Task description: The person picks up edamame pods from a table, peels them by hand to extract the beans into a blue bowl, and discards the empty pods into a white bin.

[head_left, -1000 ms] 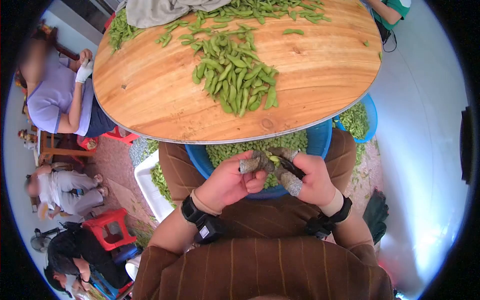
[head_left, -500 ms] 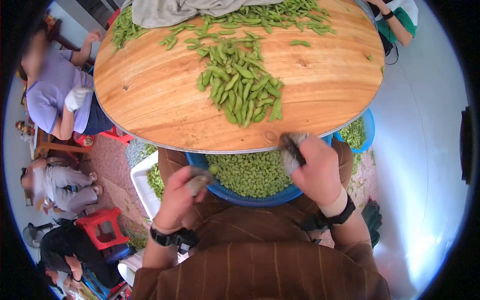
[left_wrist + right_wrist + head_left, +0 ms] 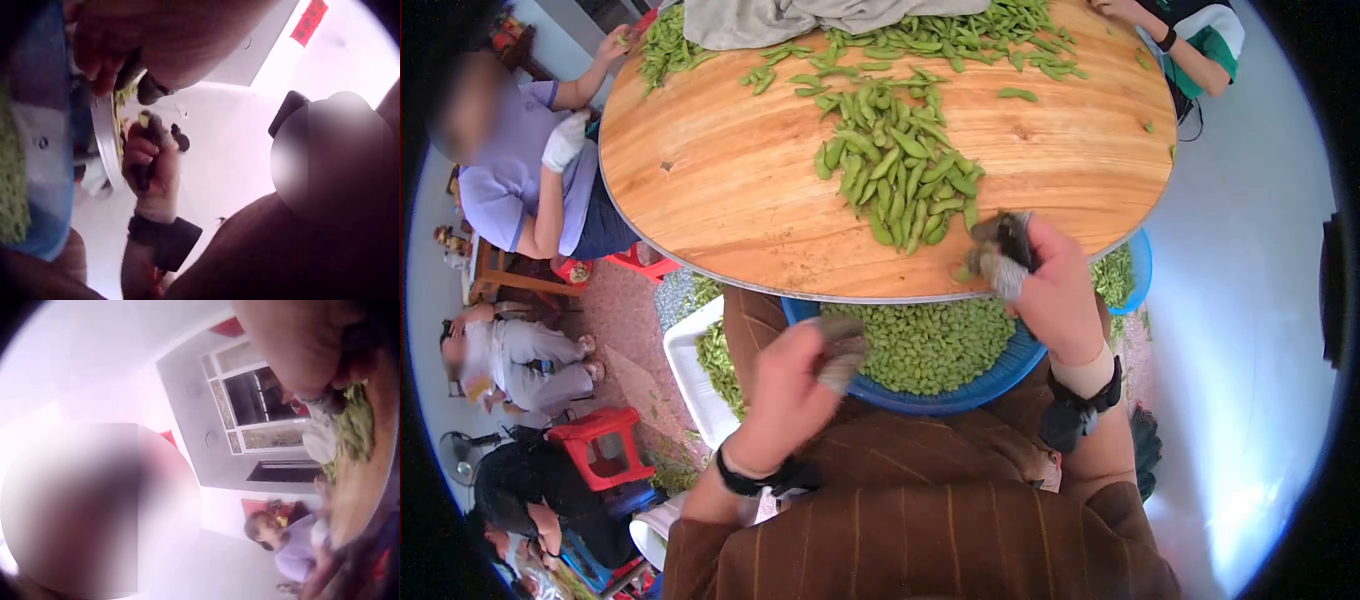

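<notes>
My left hand (image 3: 790, 385), with grey covers on its fingertips, hangs blurred over the left rim of a blue basin (image 3: 940, 404) of shelled green soybeans (image 3: 935, 350). In the left wrist view its thumb and finger stand apart, nothing visible between them. Above the table's front edge, my right hand (image 3: 1055, 280) curls its covered fingers, something dark lying along them. A small yellow-green soybean pod (image 3: 145, 119) shows at its fingertips in the left wrist view. Just beyond lies a pile of green soybean pods (image 3: 900, 170) on the round wooden table (image 3: 730, 200).
More pods and a grey cloth (image 3: 750, 25) lie at the table's far side. A white tray (image 3: 683, 370) of pods stands left of my legs, another blue basin (image 3: 1141, 270) to the right. One person (image 3: 520, 190) sits left; another's arm (image 3: 1195, 65) reaches in at far right.
From meeting over the basin around a pod, my hands have parted. The left moved left, then slightly back towards the basin; the right moved forward over the table edge towards the pile.
</notes>
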A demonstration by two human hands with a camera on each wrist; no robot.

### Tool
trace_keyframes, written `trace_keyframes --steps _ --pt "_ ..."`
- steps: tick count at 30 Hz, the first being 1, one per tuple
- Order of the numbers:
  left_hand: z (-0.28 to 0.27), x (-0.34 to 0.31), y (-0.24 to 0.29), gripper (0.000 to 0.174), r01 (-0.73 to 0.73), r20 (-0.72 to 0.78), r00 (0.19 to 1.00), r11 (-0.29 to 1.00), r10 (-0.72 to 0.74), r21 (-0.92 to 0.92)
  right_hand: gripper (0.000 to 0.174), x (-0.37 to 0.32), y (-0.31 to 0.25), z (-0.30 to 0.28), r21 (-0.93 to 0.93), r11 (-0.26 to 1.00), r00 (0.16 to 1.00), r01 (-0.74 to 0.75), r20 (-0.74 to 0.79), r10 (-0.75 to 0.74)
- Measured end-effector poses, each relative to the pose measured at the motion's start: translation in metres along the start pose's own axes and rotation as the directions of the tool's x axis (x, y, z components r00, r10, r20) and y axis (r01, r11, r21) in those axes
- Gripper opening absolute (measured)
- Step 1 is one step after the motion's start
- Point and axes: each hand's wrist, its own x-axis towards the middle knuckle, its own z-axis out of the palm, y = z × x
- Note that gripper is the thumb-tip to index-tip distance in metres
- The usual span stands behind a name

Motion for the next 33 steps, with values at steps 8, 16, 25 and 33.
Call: trace_keyframes --steps 8,16,25,33 --pt "0.049 0.038 0.033 0.010 0.228 0.394 0.919 0.824 -0.006 -0.518 0.018 -0.045 0.001 -0.006 0.329 0.916 0.956 -0.229 0.252 0.149" --pt "0.049 0.036 0.030 0.010 0.442 0.473 0.865 0.698 -0.167 -0.563 0.019 -0.046 0.005 -0.007 0.143 0.979 0.951 -0.145 0.294 0.098" --pt "0.038 0.038 0.015 0.014 0.467 0.606 0.793 0.709 -0.070 -0.529 0.019 -0.048 0.017 0.002 0.120 0.986 0.948 0.112 0.285 -0.142" --pt "0.000 0.004 -0.008 0.031 0.302 0.375 0.912 0.892 -0.168 -0.336 0.026 -0.010 0.001 0.004 -0.531 0.785 0.927 0.319 0.001 -0.376"
